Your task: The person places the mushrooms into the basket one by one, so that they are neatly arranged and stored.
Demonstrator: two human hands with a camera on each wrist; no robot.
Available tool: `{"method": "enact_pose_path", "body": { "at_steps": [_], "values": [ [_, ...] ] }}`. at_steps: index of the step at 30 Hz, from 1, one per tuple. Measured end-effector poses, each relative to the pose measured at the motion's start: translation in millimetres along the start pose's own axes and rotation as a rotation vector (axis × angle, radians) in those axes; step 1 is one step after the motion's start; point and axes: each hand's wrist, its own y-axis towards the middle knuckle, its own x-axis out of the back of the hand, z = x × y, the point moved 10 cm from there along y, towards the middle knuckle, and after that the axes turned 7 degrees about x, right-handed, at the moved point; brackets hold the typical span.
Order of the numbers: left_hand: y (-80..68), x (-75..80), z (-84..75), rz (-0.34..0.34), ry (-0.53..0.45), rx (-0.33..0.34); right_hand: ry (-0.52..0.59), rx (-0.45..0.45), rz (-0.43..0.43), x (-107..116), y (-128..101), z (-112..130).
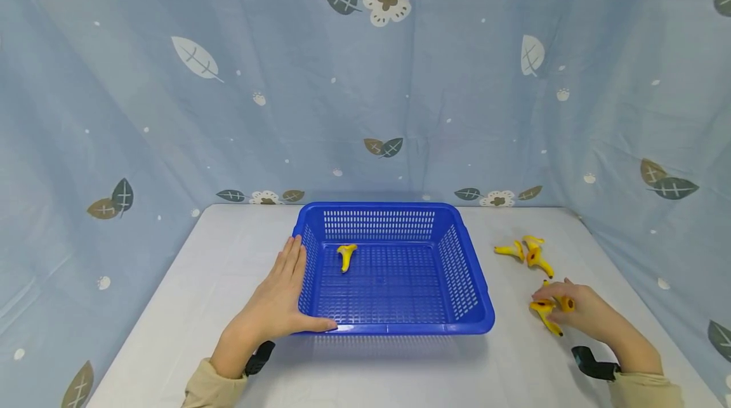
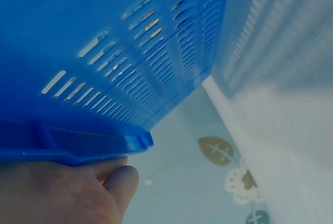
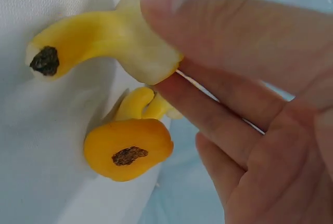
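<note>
A blue perforated plastic basket (image 1: pixel 394 330) stands on the white table. My left hand (image 1: pixel 278 297) rests on its near left corner, straight fingers along the left rim and thumb along the front rim. In the left wrist view, that hand (image 2: pixel 62 193) lies against the basket rim (image 2: pixel 78 156). One yellow mushroom (image 1: pixel 346 257) lies inside the basket. To the right, my right hand (image 1: pixel 591 313) pinches another yellow mushroom (image 3: pixel 88 39) by its pale cap between thumb and fingers. A mushroom with an orange, dark-centred cap (image 3: pixel 127 151) lies beside it on the table.
Several more yellow mushrooms (image 1: pixel 539 260) lie in a loose group on the table (image 1: pixel 520 357), right of the basket and beyond my right hand. A light blue curtain (image 1: pixel 285 110) with leaf and flower prints hangs behind the table and at its sides.
</note>
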Motion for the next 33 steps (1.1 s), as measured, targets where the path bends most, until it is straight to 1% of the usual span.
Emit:
{"method": "enact_pose_path", "body": {
  "at_steps": [4,8,12,19,24,28,33],
  "values": [
    [0.1,-0.2,0.0,0.001,-0.001,0.000,-0.031,-0.084,0.024,-0.2,1.0,-9.2],
    [0.4,-0.3,-0.3,-0.002,-0.007,0.002,-0.050,-0.120,0.019,-0.9,0.6,-15.4],
    [0.3,-0.1,0.0,-0.001,-0.007,0.007,-0.053,-0.108,0.006,-4.4,2.1,-16.8],
    [0.3,-0.5,0.7,0.003,-0.005,0.008,-0.018,-0.103,-0.005,-8.2,6.1,-15.7],
    [-0.1,-0.9,1.0,0.001,-0.003,0.005,-0.016,-0.073,-0.016,-9.4,5.8,-12.4],
    [-0.3,-1.3,1.1,0.003,-0.010,0.009,-0.025,-0.064,-0.021,-11.2,6.2,-12.0],
    [0.4,-1.5,0.5,0.004,-0.012,0.009,-0.054,-0.026,-0.029,-11.4,9.4,-6.9]
  ]
}}
